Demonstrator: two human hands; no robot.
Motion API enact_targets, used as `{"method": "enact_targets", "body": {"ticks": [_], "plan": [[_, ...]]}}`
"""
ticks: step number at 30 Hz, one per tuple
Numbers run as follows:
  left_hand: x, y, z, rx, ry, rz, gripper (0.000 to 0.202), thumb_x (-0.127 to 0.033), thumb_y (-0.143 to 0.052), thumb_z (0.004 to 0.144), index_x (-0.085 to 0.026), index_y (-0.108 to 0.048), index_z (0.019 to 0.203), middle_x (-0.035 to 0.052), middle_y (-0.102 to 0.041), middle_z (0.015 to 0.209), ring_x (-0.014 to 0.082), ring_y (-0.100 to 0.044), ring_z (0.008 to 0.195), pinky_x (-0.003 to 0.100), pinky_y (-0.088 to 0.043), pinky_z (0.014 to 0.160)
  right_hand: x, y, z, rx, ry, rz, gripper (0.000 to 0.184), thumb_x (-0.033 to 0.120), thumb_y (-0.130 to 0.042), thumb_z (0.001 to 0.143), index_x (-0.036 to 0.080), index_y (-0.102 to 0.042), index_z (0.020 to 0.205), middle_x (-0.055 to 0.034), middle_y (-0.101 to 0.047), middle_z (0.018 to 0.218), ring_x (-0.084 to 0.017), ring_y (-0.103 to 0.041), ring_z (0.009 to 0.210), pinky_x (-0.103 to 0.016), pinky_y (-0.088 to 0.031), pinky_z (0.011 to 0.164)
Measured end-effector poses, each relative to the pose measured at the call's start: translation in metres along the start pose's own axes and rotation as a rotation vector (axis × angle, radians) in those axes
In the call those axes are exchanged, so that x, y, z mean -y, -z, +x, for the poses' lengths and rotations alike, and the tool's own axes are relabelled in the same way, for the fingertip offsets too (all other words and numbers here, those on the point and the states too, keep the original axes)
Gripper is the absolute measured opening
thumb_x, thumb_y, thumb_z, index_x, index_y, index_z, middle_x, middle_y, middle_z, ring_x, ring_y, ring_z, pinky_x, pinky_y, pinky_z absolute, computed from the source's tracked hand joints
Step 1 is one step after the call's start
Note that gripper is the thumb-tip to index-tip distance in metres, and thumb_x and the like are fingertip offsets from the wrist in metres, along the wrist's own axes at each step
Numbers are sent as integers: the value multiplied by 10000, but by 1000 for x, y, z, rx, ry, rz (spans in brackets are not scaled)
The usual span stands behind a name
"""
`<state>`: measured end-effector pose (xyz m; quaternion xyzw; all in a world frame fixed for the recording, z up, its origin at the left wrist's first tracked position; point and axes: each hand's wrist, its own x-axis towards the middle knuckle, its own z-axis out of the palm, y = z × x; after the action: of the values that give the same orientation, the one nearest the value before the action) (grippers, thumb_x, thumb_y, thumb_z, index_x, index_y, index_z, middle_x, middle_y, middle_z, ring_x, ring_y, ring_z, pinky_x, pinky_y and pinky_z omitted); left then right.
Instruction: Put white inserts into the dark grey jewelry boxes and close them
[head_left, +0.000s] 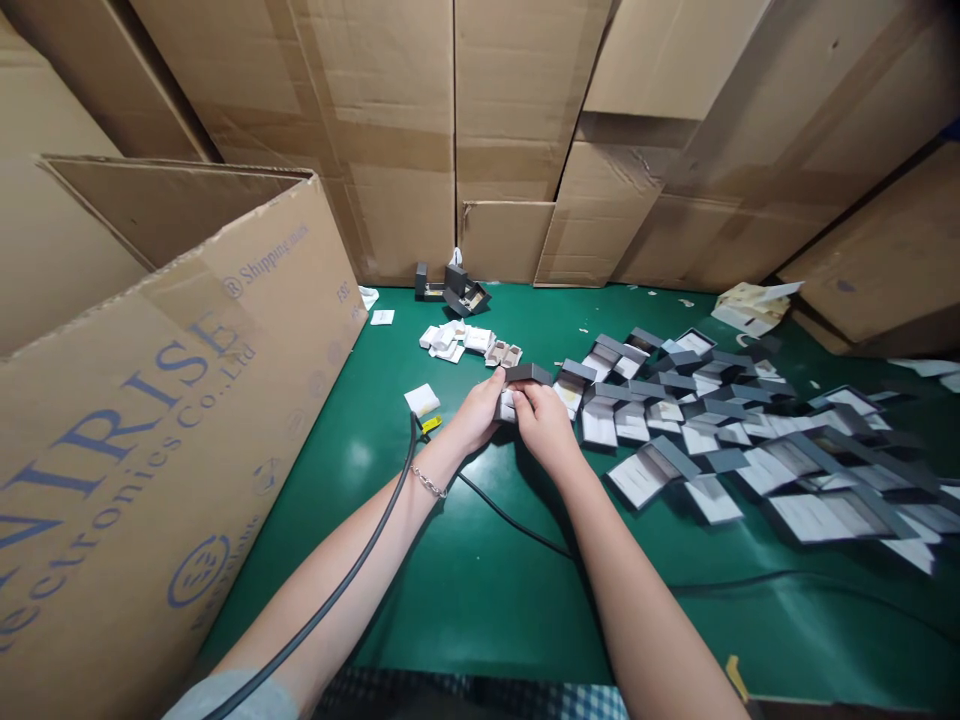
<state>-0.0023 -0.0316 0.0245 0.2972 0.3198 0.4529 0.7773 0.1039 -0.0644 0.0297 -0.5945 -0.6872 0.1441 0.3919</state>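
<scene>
Over the green table, my left hand (478,412) and my right hand (541,422) meet around a small dark-grey gift box (529,374) with its lid raised and a white inside. My left fingers close on its left side. The right fingers are bent over its front, and what they press inside is partly hidden. Just beyond the hands lie small white folded pieces (450,340) and brownish inserts (503,354). To the right, the nearest of many similar open grey boxes (600,415) almost touches my right hand.
A large printed carton (225,380) stands along the left. Stacked cardboard boxes (390,130) wall off the back. A black cable (367,540) runs over my left forearm and across the table. Dark open boxes (461,292) and a white card (422,400) lie nearby.
</scene>
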Motion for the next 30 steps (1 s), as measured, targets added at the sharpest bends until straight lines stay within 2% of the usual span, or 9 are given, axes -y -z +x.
{"method": "enact_targets", "body": {"ticks": [8, 11, 14, 17, 20, 24, 26, 30], "plan": [[-1, 0, 2, -24, 12, -25, 431, -530, -655, 698, -112, -628, 798, 8, -592, 595, 87, -530, 518, 204, -382, 515, 13, -2, -8, -190, -49, -88, 213, 310, -444, 875, 208, -627, 830, -63, -652, 858, -225, -552, 834, -363, -430, 765], [-2, 2, 2, -47, 22, -57, 427, -535, -648, 703, -120, -620, 799, 14, -607, 628, 85, -536, 525, 198, -394, 512, 13, -2, -9, -145, 5, -119, 240, 301, -427, 884, 200, -644, 858, -73, -655, 886, -226, -564, 843, -374, -443, 783], [-4, 4, 4, -115, 17, -132, 400, -528, -603, 752, -133, -614, 815, 20, -622, 677, 93, -564, 577, 206, -441, 572, 14, -4, -10, -60, 105, -136, 292, 241, -415, 860, 181, -628, 1050, -105, -631, 1066, -241, -556, 971, -405, -447, 870], [-6, 4, 5, -137, 18, -174, 403, -518, -554, 798, -123, -620, 839, 35, -632, 705, 107, -585, 635, 219, -464, 634, 17, -6, -12, 5, 171, -177, 431, 196, -468, 781, 145, -554, 1200, -139, -565, 1211, -273, -501, 1111, -444, -419, 956], [-8, 3, 5, -104, 43, -193, 395, -498, -545, 814, -115, -627, 866, 52, -645, 741, 134, -609, 724, 236, -476, 698, 20, -9, -13, 24, 173, -226, 533, 143, -471, 733, 136, -498, 1266, -158, -533, 1260, -294, -480, 1155, -480, -407, 969], [-6, 2, 3, 0, 40, -214, 281, -394, -608, 795, -116, -624, 827, 53, -646, 777, 140, -614, 795, 241, -478, 761, 18, -7, -12, -51, 81, -181, 489, 105, -405, 759, 145, -514, 1234, -154, -561, 1223, -282, -519, 1114, -476, -423, 942], [-5, 3, 1, 48, 74, -183, 234, -338, -670, 746, -119, -620, 813, 47, -643, 781, 140, -613, 792, 241, -479, 745, 15, -4, -11, -85, 41, -124, 431, 121, -408, 776, 147, -542, 1185, -141, -582, 1191, -268, -536, 1087, -457, -429, 940], [-4, 6, -3, 92, 119, -110, 273, -321, -750, 650, -137, -609, 795, 28, -632, 750, 129, -595, 705, 236, -467, 656, 11, 3, -9, -129, 22, -57, 339, 147, -445, 775, 153, -588, 1083, -124, -614, 1119, -250, -549, 1049, -427, -435, 930]]}}
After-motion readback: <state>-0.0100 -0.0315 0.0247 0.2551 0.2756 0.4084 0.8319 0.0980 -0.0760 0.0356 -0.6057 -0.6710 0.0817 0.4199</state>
